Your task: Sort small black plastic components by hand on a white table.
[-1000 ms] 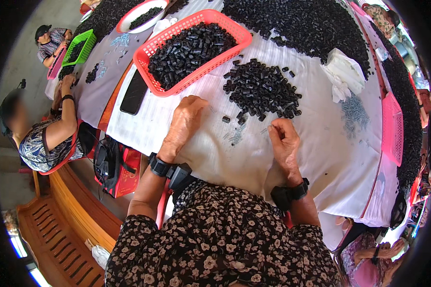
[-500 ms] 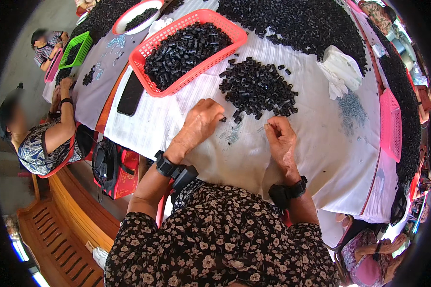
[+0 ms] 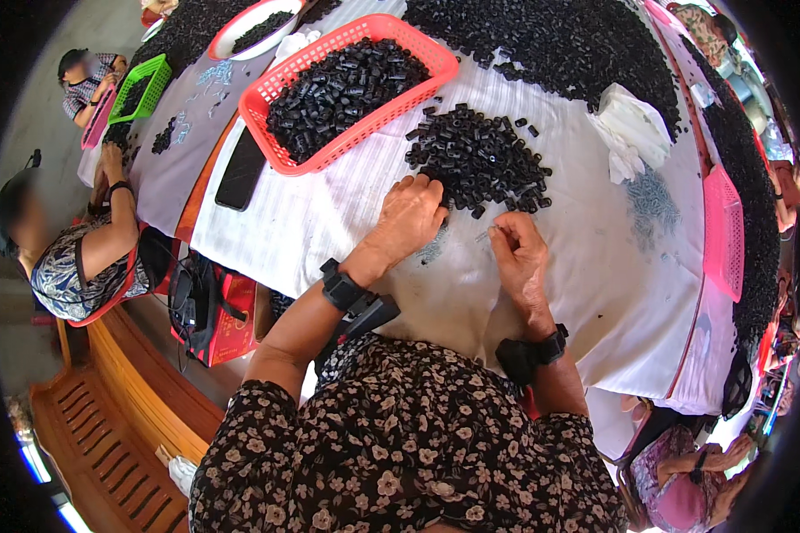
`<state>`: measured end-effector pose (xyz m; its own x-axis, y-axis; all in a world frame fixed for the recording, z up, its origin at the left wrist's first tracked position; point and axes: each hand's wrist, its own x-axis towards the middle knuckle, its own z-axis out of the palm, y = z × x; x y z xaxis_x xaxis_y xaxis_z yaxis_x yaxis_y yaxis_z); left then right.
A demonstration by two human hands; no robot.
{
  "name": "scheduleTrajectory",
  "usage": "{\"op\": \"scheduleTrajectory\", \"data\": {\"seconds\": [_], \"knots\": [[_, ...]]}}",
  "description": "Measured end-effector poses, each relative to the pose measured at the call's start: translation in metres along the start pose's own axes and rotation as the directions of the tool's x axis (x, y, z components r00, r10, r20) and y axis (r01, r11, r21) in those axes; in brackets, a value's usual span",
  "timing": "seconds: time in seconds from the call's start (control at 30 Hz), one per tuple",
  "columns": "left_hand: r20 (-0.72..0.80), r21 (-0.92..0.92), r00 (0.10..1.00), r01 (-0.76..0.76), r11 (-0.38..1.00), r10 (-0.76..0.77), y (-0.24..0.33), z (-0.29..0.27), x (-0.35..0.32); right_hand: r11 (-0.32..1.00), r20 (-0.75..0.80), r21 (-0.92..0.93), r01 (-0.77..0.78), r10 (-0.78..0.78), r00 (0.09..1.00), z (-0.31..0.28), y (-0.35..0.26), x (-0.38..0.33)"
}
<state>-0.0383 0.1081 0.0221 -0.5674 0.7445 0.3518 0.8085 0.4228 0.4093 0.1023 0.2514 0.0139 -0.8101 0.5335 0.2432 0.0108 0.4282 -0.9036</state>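
Note:
My left hand (image 3: 409, 218) lies palm down on the white cloth (image 3: 311, 240), its fingertips at the near edge of a small pile of black plastic parts (image 3: 480, 158); whether it grips one is hidden. My right hand (image 3: 517, 255) is beside it, thumb and forefinger pinched on a tiny metal piece (image 3: 492, 233) just short of the pile. A scatter of small grey metal pieces (image 3: 433, 249) lies on the cloth between the two hands. Both wrists wear black bands.
A red basket (image 3: 280, 147) of black parts stands beyond my left hand, a black phone (image 3: 241, 171) left of it. A large heap of black parts (image 3: 551, 40), white rag (image 3: 633, 124), pink basket (image 3: 725, 231) lie further right. People sit at left with a green basket (image 3: 140, 87).
My left hand has slid forward and right, from the bare cloth up to the pile's edge. My right hand stayed nearly in place, its fingers now pinched.

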Motion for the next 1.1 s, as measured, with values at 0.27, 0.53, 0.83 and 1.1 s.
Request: {"op": "scheduleTrajectory", "data": {"seconds": [0.27, 0.53, 0.83, 1.1], "knots": [[0.011, -0.01, 1.0, 0.006, 1.0, -0.006, -0.01, -0.027, -0.021, 1.0, 0.002, 0.024, 0.004, -0.004, 1.0, 0.0, -0.002, 0.0], [-0.011, 0.062, 0.997, -0.071, 0.996, 0.071, -0.007, -0.008, 0.005, 0.999, 0.002, 0.031, 0.035, -0.035, 0.999, 0.001, -0.001, 0.0], [0.148, -0.092, 0.982, -0.104, 0.99, 0.117, -0.016, -0.022, -0.014, 1.0, 0.007, 0.014, 0.009, -0.009, 1.0, 0.002, -0.002, 0.0], [-0.131, -0.072, 0.99, 0.04, 0.997, -0.049, -0.044, -0.056, -0.023, 0.999, 0.019, 0.037, 0.017, -0.018, 1.0, 0.001, -0.003, 0.0]]}}
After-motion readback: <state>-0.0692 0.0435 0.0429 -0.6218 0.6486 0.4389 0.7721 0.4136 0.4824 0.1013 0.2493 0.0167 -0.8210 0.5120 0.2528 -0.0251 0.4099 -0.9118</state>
